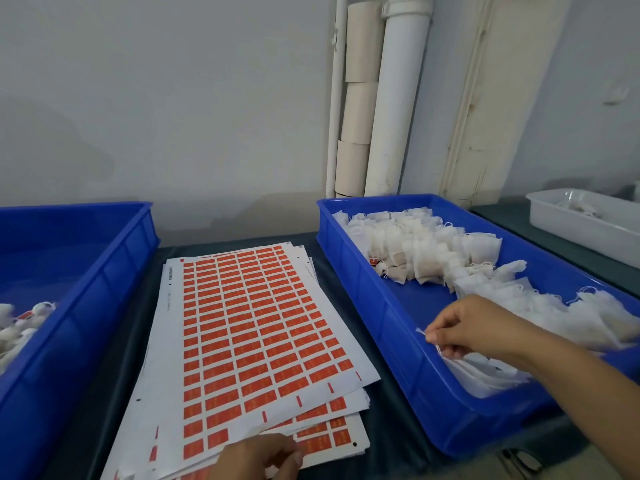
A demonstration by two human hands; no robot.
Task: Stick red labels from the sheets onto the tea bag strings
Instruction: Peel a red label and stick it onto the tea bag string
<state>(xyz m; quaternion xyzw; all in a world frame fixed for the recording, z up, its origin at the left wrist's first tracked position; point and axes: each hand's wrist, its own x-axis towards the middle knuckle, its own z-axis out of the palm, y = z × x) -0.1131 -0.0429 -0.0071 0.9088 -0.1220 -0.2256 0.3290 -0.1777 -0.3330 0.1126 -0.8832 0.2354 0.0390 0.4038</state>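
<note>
A stack of white sheets with rows of red labels [249,327] lies on the dark table between two blue trays. My left hand [258,457] rests on the near edge of the stack, fingers curled at a sheet's corner. The right blue tray [377,317] holds many white tea bags [426,247] with strings. My right hand [474,327] is inside this tray at its near left wall and pinches a white string [424,333] between thumb and fingers, above a pile of tea bags [485,372].
The left blue tray [86,278] holds several tea bags [20,323] that carry red labels. A white tray [585,226] stands on the far right. White pipes and cardboard rolls [360,98] lean against the wall behind.
</note>
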